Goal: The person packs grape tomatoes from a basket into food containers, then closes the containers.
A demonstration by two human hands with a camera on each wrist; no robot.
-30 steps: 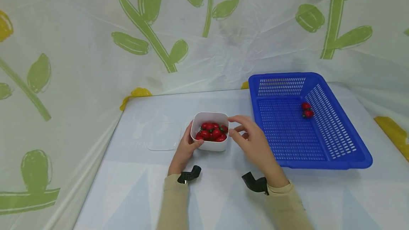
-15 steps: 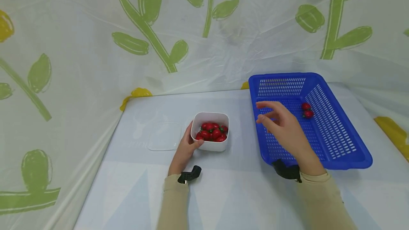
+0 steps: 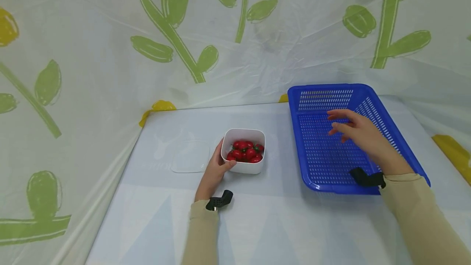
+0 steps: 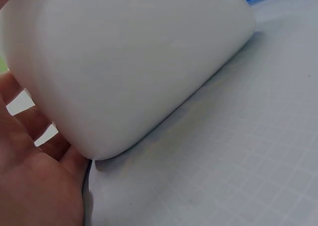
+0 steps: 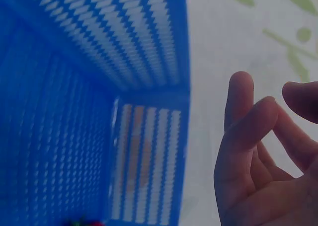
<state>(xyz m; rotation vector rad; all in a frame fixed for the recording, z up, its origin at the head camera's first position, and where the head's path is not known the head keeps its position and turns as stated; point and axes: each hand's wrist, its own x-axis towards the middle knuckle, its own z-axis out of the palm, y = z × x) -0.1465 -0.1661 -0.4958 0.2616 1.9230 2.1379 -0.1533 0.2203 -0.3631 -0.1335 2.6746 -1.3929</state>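
Note:
My left hand [image 3: 214, 173] grips a white square box [image 3: 247, 168] at its left side, thumb on the front rim and fingers along the outer wall. Inside the box lies a pile of red cherry tomatoes [image 3: 243, 153] with bits of green stem. In the left wrist view the box's wall [image 4: 139, 62] stands on the table, with fingers against its corner. Over the blue basket [image 3: 320, 185] hovers my right hand [image 3: 362, 136], fingers loosely bent and nothing held. It hides the basket's right part in the head view; a cherry tomato [image 5: 92, 223] shows at the right wrist view's lower edge.
A clear flat lid [image 3: 190, 157] lies left of the white box. The basket, with slotted walls, takes up the right side of the white table [image 3: 254, 216]. Behind the table hangs a sheet [image 3: 110, 52] printed with green leaves.
My right hand has moved right, from the white box's rim to over the blue basket, and now covers the tomatoes there. The left hand keeps its hold on the box.

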